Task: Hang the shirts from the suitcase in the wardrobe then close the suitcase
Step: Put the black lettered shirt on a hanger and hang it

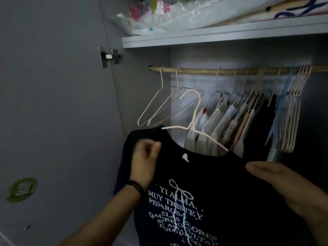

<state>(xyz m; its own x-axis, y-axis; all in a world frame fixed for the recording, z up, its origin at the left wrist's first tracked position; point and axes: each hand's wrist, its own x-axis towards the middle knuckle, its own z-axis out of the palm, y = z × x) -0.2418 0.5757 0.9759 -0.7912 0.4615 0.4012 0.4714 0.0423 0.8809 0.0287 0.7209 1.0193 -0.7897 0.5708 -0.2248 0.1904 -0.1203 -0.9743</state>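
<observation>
A black T-shirt (213, 174) with white printed lettering hangs in front of me on a pale wire hanger (193, 118), whose hook is free in the air below the wooden rail (195, 70). My left hand (144, 164) pinches the shirt's left shoulder near the collar. My right hand (284, 185) grips the shirt's right shoulder from the side. The hanger's arms run into the neck opening. The suitcase is out of view.
The wardrobe rail carries two bare hangers (159, 107) at the left, several light shirts (227, 125) in the middle, dark clothes and a bunch of bare hangers (291, 121) at the right. A shelf (213, 35) above holds bagged bedding. The open door (53, 103) stands left.
</observation>
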